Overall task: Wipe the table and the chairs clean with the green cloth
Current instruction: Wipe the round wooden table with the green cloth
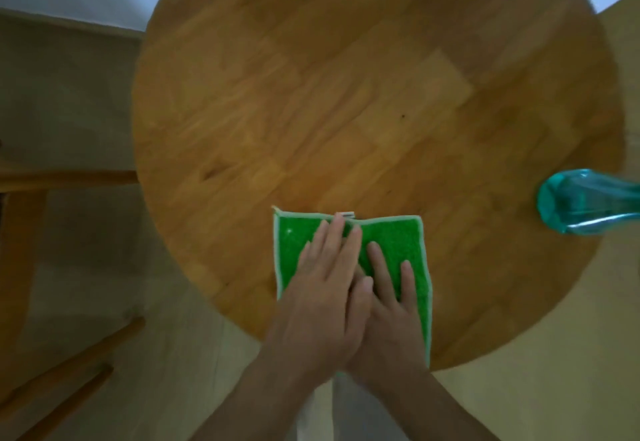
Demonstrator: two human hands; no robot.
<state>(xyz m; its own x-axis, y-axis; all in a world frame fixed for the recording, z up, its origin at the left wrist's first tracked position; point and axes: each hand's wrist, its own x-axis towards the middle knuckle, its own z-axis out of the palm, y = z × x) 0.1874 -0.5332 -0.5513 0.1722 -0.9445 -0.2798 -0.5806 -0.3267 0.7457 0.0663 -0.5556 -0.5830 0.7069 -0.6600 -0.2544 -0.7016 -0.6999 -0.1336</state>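
Observation:
The green cloth point(408, 243) with a pale border lies flat on the round wooden table point(346, 94), near the table's front edge. Both my hands press down on it with straight fingers. My left hand point(322, 295) lies partly over my right hand point(391, 309), the two crossing at the wrists' side. A small white tag shows at the cloth's far edge, just beyond my left fingertips. A wooden chair point(41, 198) stands left of the table, only partly in view.
A teal see-through spray bottle point(585, 201) stands at the table's right edge. Pale floor shows below and to the left, and a white wall at the top. Another wooden piece point(623, 21) shows at the far right.

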